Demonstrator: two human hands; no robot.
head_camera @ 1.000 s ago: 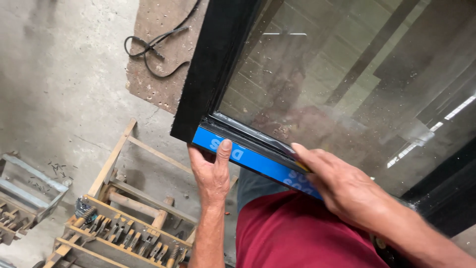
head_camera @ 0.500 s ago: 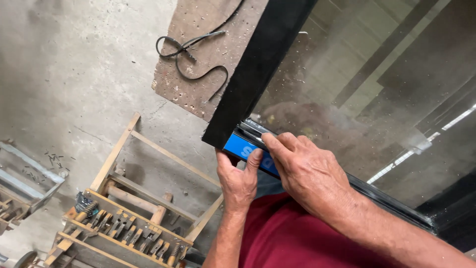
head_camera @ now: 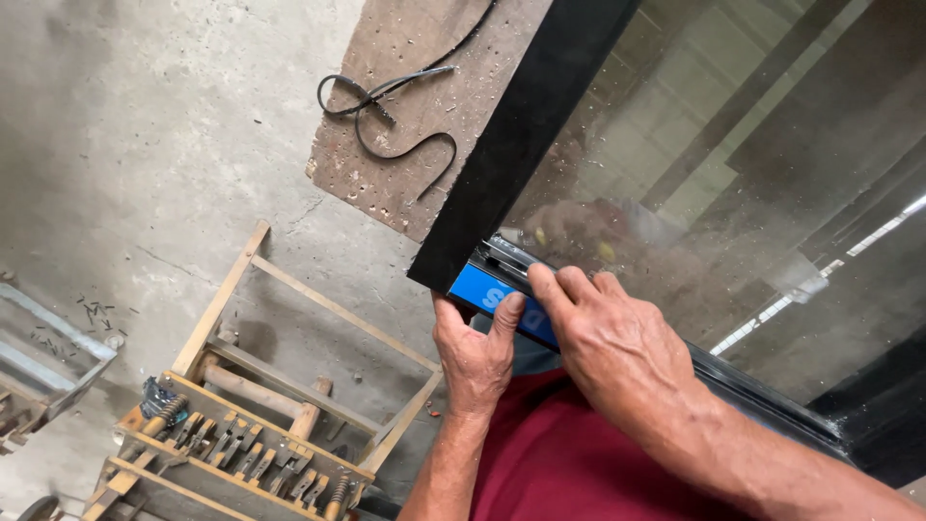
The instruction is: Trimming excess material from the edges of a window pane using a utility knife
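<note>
Concrete floor [head_camera: 145,145] lies grey and stained under me, and at its far left sits a grey metal frame [head_camera: 48,362] with small bits scattered beside it. Next to that, below my arms, stands a wooden rack [head_camera: 241,444] with a row of clamps or tools slotted along its lower rail. Further up, a brown board [head_camera: 415,116] rests on the floor with a loop of black cord [head_camera: 386,106] lying on it.

Then comes the piece I am working on: a large glass pane [head_camera: 733,164] in a black frame [head_camera: 521,145], tilted across the right of my view, its lower corner close to my body. Along the bottom edge runs a blue strip [head_camera: 487,289], seated over the black rail at that corner.

My left hand [head_camera: 475,357] comes up from below, thumb pressed against the face of the blue strip just by the corner. My right hand [head_camera: 617,352] lies over the rail right beside it, fingers curled down onto the strip's upper edge. Both hands sit close together, touching or nearly so, each pressing on the strip rather than gripping anything loose.

To do this well, I judge that I should keep the left thumb bracing the strip's end square to the frame corner while the right fingers press evenly along the top, so it seats flush without kinking. Pressure should go into the rail, not the glass, and the pane ought to stay steady against my body.
</note>
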